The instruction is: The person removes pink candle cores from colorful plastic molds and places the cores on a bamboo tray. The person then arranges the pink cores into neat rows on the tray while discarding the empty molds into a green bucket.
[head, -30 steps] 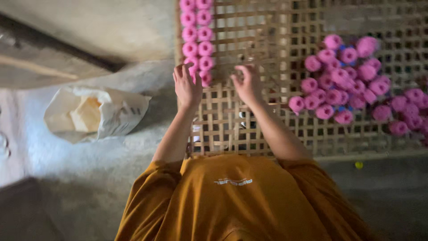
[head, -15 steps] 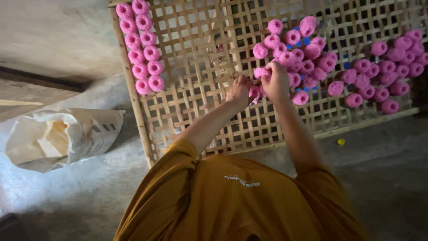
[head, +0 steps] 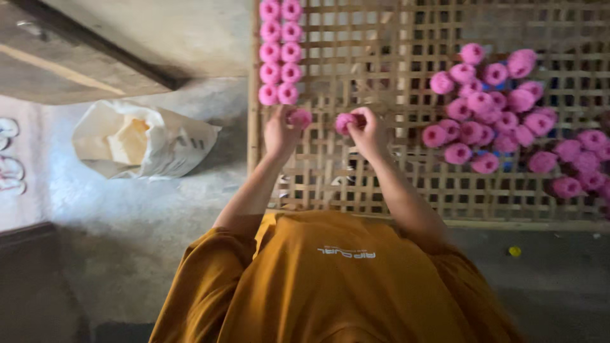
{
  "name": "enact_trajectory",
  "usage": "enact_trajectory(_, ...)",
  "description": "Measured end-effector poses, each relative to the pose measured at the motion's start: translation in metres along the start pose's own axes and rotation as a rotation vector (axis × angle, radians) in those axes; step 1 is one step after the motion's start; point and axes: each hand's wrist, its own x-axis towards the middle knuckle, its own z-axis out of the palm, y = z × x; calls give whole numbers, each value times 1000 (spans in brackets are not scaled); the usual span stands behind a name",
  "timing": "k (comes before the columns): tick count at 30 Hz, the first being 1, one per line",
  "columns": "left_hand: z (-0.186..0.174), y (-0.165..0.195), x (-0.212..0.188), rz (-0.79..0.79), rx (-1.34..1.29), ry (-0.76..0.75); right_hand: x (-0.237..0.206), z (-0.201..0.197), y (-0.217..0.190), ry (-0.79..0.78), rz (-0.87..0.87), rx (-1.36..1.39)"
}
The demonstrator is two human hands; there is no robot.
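1. The left hand (head: 281, 132) is raised over the bamboo lattice tray (head: 394, 184), its grip pinched on a pink round piece (head: 300, 117) at the fingertips; this piece sits just below the lower end of the double row of pink pieces (head: 280, 52) near the tray's left edge.
2. The right hand (head: 368, 132) is just beside the left hand, toward the tray's middle; its grip is clamped on a second pink piece (head: 346, 122), held at the fingertips above the lattice.
3. The double row runs in two neat columns along the tray's left edge, the pieces touching one another; its lowest pair lies just above the left hand.
4. A loose heap of pink pieces (head: 502, 117) lies on the tray's right half, well apart from the double row; a few blue bits show between them.
5. A pale sack (head: 143, 141) lies open on the grey floor (head: 127, 228) to the left of the tray, near its edge; pale sandals (head: 9, 155) show at the far left, beyond the sack.
6. A small yellow object (head: 514, 251) lies on the floor just below the tray's lower rim; the person's ochre shirt (head: 337, 286) fills the foreground beneath the tray.
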Motion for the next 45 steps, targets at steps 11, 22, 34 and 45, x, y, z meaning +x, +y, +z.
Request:
enact_trajectory(11, -74, -37, 28, -3, 223, 78, 42, 147, -62, 37, 84, -202)
enact_trajectory(22, -95, -31, 40, 67, 131, 59, 63, 156, -85, 138, -33, -562)
enact_trajectory(34, -93, -10, 82, -8, 101, -70, 92, 152, -82, 181, 23, -395)
enact_trajectory(45, -91, -43, 42, 45, 37, -38, 63, 160, -72, 128, -17, -420)
